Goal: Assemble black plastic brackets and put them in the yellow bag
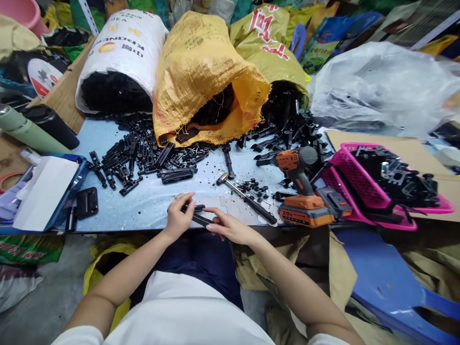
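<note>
At the front edge of the light-blue table, my left hand (179, 215) is closed around one end of a long black plastic part (201, 220). My right hand (230, 226) touches the other end, its thumb and fingertips on the part and the index finger stretched along it. A hammer (247, 199) with a black grip lies just right of my hands. Beyond them rests a stack of black plastic parts (178, 175), with a heap of small black parts (132, 153) behind it to the left.
An orange cordless drill (300, 191) stands at right, beside a pink basket (359, 177) of black parts. White (122, 52), orange (201, 72) and olive (283, 62) sacks line the back. A blue tray (81, 167) and green bottle (32, 134) are left; a blue chair (384, 273) stands lower right.
</note>
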Demonstrator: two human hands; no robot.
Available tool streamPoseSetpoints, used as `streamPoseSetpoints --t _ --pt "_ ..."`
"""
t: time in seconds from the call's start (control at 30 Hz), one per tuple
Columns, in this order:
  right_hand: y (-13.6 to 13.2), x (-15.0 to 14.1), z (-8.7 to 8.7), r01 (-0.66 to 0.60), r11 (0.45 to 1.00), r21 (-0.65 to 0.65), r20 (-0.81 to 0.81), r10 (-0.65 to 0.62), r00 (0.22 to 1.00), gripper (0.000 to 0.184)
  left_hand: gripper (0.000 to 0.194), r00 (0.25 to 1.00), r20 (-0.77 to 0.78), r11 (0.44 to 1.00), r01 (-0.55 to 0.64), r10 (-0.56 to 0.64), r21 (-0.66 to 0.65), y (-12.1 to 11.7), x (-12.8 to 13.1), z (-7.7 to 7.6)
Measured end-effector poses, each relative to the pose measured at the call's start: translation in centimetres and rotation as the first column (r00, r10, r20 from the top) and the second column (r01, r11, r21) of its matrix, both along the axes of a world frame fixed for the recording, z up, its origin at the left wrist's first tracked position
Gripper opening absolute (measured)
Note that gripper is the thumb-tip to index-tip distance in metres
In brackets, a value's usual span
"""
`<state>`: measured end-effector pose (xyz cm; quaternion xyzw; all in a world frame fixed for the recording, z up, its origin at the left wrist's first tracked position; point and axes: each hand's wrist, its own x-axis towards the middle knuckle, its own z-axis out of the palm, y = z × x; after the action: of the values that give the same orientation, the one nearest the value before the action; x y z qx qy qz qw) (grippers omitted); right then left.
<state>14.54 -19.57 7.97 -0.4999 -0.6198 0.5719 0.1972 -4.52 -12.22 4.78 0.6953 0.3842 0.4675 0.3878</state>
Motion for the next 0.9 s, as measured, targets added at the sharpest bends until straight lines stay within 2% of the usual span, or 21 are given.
streamPoseSetpoints --t 0.07,0.13,0.2,0.27,0.33,0.4,0.5,0.63,0.77,0.9 --pt "0.0 0.1 -0.2 -0.086 0.988 0.130 0.208 0.058 0.976 0.046 0.033 0.994 -0.098 0.989 0.053 -0.040 0.141 -0.6 0.1 0.1" --pt "0.1 0.7 -0.7 -0.211 0.944 0.253 0.464 0.073 0.883 0.044 0.040 0.957 -0.266 0.977 0.157 -0.115 0.142 -0.1 -0.2 -0.1" --pt "0.2 1.4 -1.5 -0.330 0.901 0.283 0.682 0.053 0.730 0.042 0.045 0.841 -0.489 0.957 0.288 -0.231 0.044 0.9 -0.6 -0.4" --pt "0.4 1.9 -2.4 -0.398 0.876 0.272 0.795 0.028 0.605 0.037 0.055 0.656 -0.674 0.909 0.413 -0.340 -0.056 1.7 -0.6 -0.7" --pt "0.5 2.0 -3.1 -0.418 0.862 0.288 0.834 -0.010 0.552 0.034 0.069 0.513 -0.777 0.872 0.480 -0.365 -0.093 1.9 -0.2 -0.9" --pt "0.5 1.8 -3.4 -0.412 0.855 0.315 0.843 -0.053 0.535 0.034 0.075 0.464 -0.824 0.867 0.494 -0.326 -0.065 1.7 0.4 -1.0" --pt "0.2 1.1 -3.0 -0.409 0.832 0.375 0.847 -0.129 0.515 0.037 0.068 0.483 -0.832 0.878 0.478 -0.272 -0.010 1.4 0.7 -1.1" --pt "-0.1 0.1 -1.3 -0.434 0.774 0.461 0.843 -0.230 0.485 0.035 0.056 0.591 -0.774 0.907 0.419 -0.228 0.052 1.3 -0.2 -1.5" --pt "0.2 -0.6 0.4 -0.481 0.743 0.465 0.848 -0.219 0.482 0.029 0.036 0.685 -0.701 0.891 0.424 -0.198 0.163 0.8 -0.9 -2.2" --pt "0.6 -0.5 1.3 -0.512 0.728 0.455 0.855 -0.198 0.479 0.029 0.038 0.722 -0.670 0.904 0.386 -0.171 0.186 0.7 -1.0 -2.3"
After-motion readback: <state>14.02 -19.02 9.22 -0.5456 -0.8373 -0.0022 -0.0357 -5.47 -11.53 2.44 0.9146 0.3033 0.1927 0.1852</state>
